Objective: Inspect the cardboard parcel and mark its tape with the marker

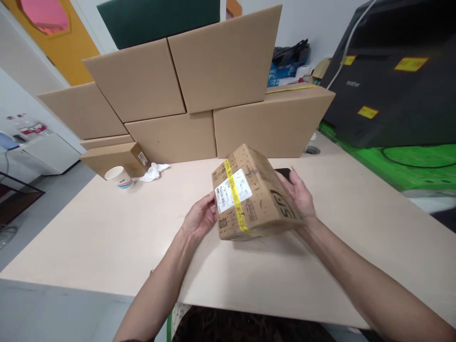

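Observation:
A small cardboard parcel [254,194] with a white shipping label and a strip of yellow tape is held tilted above the pale table [107,237]. My left hand [200,219] presses against its left side, fingers wrapped on the edge. My right hand [302,195] supports its right side from behind, fingers partly hidden by the box. A dark flat object [284,173] peeks out behind the parcel near my right fingers.
Several large cardboard boxes [199,85] are stacked along the table's back. A paper cup [119,177] and a crumpled white tissue [153,172] lie at the back left. A black printer [395,76] on a green mat [409,164] stands at the right.

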`<state>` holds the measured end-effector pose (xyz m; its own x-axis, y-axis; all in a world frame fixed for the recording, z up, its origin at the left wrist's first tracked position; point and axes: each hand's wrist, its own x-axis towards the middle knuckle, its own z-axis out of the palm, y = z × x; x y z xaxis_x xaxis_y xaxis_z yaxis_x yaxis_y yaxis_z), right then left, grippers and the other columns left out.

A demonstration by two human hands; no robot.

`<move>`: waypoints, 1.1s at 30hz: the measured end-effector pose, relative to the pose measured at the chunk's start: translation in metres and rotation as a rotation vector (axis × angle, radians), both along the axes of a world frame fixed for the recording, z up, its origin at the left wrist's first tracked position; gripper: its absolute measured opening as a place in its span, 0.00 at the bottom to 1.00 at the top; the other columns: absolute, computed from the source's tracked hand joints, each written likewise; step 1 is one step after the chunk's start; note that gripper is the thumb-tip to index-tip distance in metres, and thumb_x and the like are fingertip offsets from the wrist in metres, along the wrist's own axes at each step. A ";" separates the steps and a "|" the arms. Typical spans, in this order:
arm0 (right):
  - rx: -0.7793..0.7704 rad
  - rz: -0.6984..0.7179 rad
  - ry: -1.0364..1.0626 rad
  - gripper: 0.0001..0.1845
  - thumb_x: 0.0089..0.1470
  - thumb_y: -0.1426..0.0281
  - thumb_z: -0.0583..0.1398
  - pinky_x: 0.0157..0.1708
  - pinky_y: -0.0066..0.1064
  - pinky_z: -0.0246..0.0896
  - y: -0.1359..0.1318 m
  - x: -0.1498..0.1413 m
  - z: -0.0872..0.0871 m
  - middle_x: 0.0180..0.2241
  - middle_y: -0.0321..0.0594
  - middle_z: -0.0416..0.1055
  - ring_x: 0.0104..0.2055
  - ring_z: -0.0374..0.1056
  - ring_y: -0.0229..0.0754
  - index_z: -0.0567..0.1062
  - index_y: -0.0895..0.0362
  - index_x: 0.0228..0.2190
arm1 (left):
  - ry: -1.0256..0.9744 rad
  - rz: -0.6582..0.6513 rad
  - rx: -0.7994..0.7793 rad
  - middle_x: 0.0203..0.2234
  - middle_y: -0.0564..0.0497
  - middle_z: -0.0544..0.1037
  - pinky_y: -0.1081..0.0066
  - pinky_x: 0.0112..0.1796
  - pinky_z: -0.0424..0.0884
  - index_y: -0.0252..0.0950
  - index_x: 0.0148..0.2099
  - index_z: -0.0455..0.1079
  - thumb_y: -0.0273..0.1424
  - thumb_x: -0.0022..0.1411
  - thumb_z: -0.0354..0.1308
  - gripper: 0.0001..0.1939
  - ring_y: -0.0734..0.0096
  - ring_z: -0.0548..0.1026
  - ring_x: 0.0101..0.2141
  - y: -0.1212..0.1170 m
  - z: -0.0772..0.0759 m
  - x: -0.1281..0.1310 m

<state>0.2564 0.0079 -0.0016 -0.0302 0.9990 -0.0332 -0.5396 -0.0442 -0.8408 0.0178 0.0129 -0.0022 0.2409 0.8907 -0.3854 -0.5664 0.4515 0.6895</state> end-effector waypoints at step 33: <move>0.137 -0.258 -0.053 0.30 0.55 0.37 0.56 0.67 0.55 0.58 -0.005 -0.003 -0.014 0.55 0.34 0.78 0.70 0.59 0.57 0.79 0.41 0.48 | 0.442 0.032 0.823 0.69 0.47 0.65 0.55 0.70 0.53 0.48 0.67 0.67 0.33 0.55 0.74 0.39 0.48 0.56 0.71 -0.020 -0.003 0.001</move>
<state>0.2529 0.0026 -0.0160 0.2235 0.9688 0.1074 -0.4731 0.2041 -0.8570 0.0188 -0.0076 -0.0050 0.1934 0.9279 0.3187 -0.1799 -0.2858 0.9413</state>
